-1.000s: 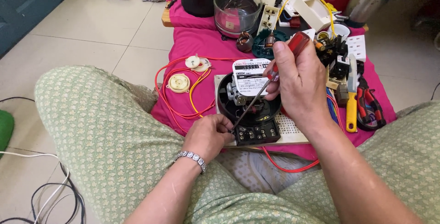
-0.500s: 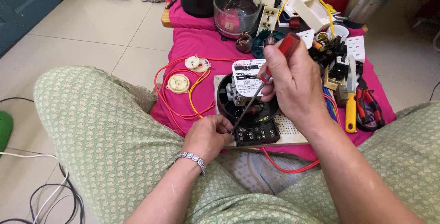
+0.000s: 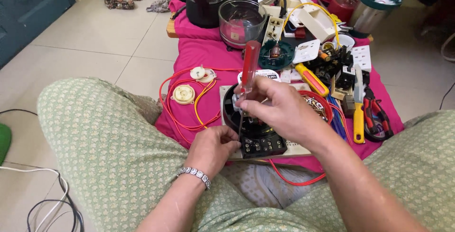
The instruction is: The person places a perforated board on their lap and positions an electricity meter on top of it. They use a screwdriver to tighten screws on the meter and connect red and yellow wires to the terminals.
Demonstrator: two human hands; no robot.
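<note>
At frame centre, the right hand grips a red-handled screwdriver upright; the left hand clasps the black terminal block below.

Colours and patterns. Translucent red plastic screwdriver handle; black plastic terminal block with pale screw heads; magenta cloth mat; orange-red looped wire; cream round plastic discs; yellow-handled tool; pale green trousers with small cream floral print; silver link bracelet; beige floor tiles.
</note>
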